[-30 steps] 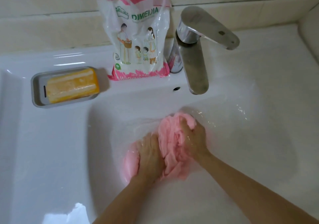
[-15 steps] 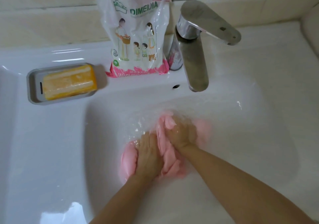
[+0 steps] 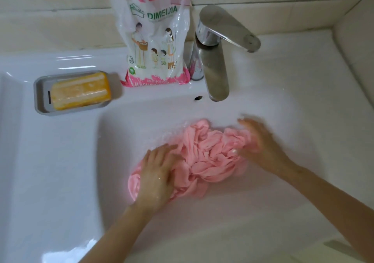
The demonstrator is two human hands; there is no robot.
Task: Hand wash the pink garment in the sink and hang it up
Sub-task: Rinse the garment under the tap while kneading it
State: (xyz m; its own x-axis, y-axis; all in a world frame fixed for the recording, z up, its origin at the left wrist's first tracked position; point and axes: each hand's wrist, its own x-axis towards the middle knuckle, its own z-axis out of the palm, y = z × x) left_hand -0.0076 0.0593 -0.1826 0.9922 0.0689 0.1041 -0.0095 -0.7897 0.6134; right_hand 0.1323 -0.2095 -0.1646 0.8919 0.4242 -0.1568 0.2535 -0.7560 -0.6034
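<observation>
The pink garment (image 3: 204, 157) lies wet and crumpled in the water at the bottom of the white sink basin (image 3: 263, 212). My left hand (image 3: 157, 173) presses flat on its left end, fingers straight and pointing toward the faucet. My right hand (image 3: 261, 143) is blurred with motion. It lies over the garment's right end with its fingers stretched out. Both forearms reach in from the bottom edge of the view.
A steel faucet (image 3: 216, 64) overhangs the basin's back rim, with no water running. A bag of washing powder (image 3: 155, 46) leans against the wall to its left. A yellow soap bar (image 3: 81, 90) sits in a grey dish (image 3: 38, 96) on the left ledge.
The hands were close together, kneading a bunched garment. They have moved apart, the right hand to the right, and the garment now lies spread wider between them.
</observation>
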